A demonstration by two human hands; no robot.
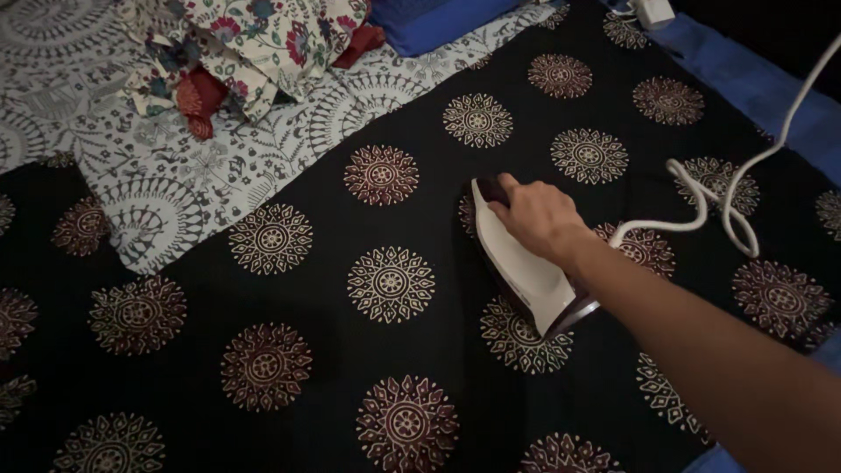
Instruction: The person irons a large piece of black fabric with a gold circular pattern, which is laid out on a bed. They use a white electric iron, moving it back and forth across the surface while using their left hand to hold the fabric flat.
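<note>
A: What does the right hand (536,215) hold?

B: Its grip is clenched over the handle of a white electric iron (526,267), soleplate flat on the black medallion-print cloth (385,350), nose pointing away from the person. The flat contact suits pressing; the arm reaches in from the lower right.

A: And the left hand?

B: Out of view.

A: What lies around it?

B: The iron's white cord (727,197) loops on the cloth just right of the hand, close enough to catch. A grey-white printed sheet (166,188) overlaps the cloth's upper left edge, with crumpled floral fabric (254,39) heaped on it. Blue bedding (753,83) shows along the right edge.
</note>
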